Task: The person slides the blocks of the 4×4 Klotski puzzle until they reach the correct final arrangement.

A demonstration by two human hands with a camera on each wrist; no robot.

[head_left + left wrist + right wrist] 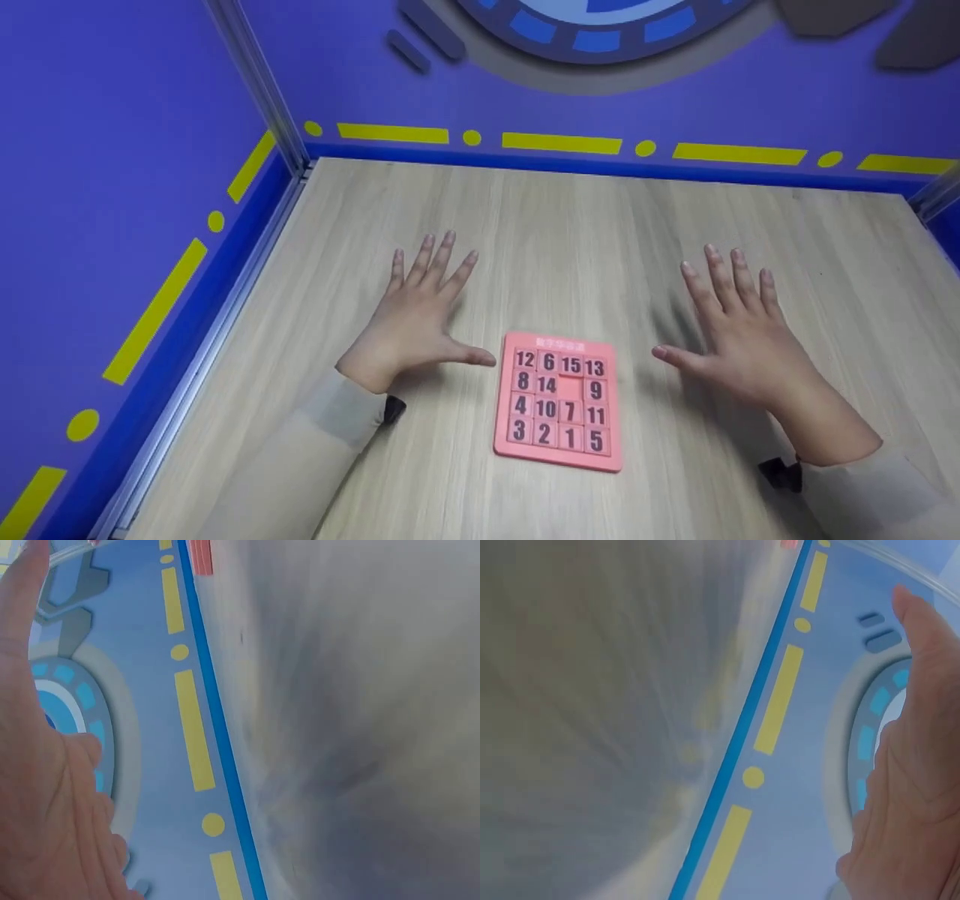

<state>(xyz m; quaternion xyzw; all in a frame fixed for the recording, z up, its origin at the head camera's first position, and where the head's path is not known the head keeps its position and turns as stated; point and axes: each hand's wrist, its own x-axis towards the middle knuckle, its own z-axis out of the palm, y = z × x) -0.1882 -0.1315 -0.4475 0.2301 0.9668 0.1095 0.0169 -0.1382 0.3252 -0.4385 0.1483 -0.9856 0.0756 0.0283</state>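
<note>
A pink sliding number puzzle (559, 462) lies flat on the wooden table between the two hands. Its numbered tiles fill the frame except for one gap in the second row, third column; the top row reads 12, 6, 15, 13. To its left is my left hand (416, 319), fingers spread and straight, thumb tip pointing at the puzzle's left edge. On the other side my right hand (750, 345) is spread the same way, farther from the puzzle, its thumb toward it. Neither hand holds anything. The wrist views show each palm; a sliver of the puzzle (201, 556) appears in the left one.
The pale wooden table (585, 247) runs back to a blue-purple wall (360, 90) with yellow dashes and dots. A second such wall (112, 187) stands along the left side, with a metal post (259, 82) at the corner. Long sleeves cover both forearms.
</note>
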